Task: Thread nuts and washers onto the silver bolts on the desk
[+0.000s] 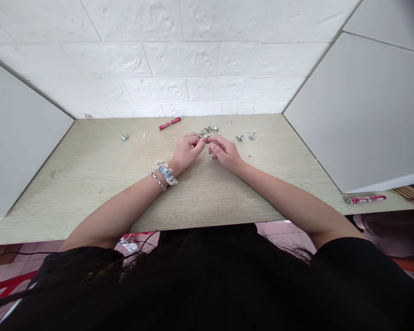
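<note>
My left hand (187,151), with a blue and white scrunchie (165,172) and a silver chain bracelet (158,181) at its wrist, is closed, thumb and forefinger pinched together. My right hand (225,152) has its fingers curled, and its forefinger meets the left fingertips. A small metal piece shows between the fingertips, too small to make out; which hand grips it is unclear. Just beyond them several silver screws (215,128) lie on the wooden table (200,197).
A red tube (169,123) lies at the back, left of the hands. One screw (123,136) sits farther left; two more, a near one (240,138) and another (252,135), lie right. Another red tube (365,199) is at the right edge. White panels flank the table.
</note>
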The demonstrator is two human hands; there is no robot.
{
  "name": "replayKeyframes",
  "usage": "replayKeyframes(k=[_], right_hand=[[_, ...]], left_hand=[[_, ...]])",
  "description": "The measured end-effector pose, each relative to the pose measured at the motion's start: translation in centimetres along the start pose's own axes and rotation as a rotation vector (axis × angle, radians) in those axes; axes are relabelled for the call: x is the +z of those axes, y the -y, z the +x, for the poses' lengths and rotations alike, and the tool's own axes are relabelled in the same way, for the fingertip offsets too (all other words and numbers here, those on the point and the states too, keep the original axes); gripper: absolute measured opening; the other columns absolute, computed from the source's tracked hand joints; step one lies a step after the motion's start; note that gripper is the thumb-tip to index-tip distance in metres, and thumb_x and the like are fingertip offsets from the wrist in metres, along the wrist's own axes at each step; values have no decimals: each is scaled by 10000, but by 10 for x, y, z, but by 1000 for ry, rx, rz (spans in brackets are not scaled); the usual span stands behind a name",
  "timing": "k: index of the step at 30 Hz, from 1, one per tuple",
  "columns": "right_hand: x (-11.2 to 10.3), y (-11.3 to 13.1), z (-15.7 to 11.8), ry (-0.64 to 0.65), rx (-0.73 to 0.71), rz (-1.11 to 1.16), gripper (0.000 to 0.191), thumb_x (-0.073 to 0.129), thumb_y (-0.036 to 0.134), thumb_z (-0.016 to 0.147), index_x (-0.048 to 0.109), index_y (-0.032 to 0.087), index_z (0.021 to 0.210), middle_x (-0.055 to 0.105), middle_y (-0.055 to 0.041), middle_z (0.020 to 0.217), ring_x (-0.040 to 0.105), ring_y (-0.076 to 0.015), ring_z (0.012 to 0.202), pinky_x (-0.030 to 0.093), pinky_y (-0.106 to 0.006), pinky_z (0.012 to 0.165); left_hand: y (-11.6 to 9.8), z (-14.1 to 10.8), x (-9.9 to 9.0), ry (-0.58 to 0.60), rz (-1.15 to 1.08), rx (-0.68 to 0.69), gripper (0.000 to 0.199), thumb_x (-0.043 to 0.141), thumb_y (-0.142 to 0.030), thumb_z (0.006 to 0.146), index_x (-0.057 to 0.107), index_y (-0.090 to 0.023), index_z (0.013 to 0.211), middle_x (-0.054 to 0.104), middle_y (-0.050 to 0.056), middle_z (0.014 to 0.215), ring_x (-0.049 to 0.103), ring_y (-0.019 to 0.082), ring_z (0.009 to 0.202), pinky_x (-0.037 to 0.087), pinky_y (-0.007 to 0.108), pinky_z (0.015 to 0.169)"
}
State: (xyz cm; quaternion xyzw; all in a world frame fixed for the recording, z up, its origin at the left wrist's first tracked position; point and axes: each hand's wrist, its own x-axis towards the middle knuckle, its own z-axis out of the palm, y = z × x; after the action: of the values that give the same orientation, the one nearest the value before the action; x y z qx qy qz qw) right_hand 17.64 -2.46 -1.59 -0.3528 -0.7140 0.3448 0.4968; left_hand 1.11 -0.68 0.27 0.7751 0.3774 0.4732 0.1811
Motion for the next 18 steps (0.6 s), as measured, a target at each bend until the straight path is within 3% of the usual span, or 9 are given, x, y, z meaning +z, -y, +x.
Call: replayKeyframes(k=[10, 18], right_hand=[[1, 4, -3, 8, -87, -75, 317, 500, 488, 894, 551, 217, 1050, 548, 25, 706, 450, -78, 505, 395, -244, 514], [2, 4, -4, -25, -112, -222, 230, 508, 358, 896, 569, 222, 1071, 569, 22, 720, 457, -86, 540, 405, -243, 564]], left_hand=[[3, 0, 0, 22, -12, 10, 432, 487, -320, 916, 489, -183, 506, 545, 1, 563, 534, 122, 604, 415, 281, 608], [2, 0, -1, 11, -18, 19, 433, 482, -340, 922, 494, -183, 519, 543, -2, 557, 533, 119, 600, 415, 276, 602]])
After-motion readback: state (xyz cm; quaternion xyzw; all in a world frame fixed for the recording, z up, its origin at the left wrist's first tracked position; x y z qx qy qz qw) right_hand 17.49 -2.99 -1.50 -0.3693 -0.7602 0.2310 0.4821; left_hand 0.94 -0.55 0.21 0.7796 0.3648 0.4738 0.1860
